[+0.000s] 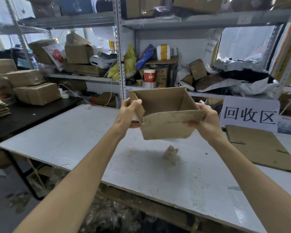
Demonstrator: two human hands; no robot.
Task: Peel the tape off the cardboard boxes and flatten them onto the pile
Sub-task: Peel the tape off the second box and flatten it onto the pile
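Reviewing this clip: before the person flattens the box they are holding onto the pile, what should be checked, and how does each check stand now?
1. Left hand grips the cardboard box at its left wall: ok.
2. Right hand grips its right corner: ok.
3. Box is empty inside: ok.
4. All tape is off the box: cannot tell.
5. Flattened cardboard pile on the white table is unobstructed: ok.
6. Wad of peeled tape lies clear of the pile: ok.
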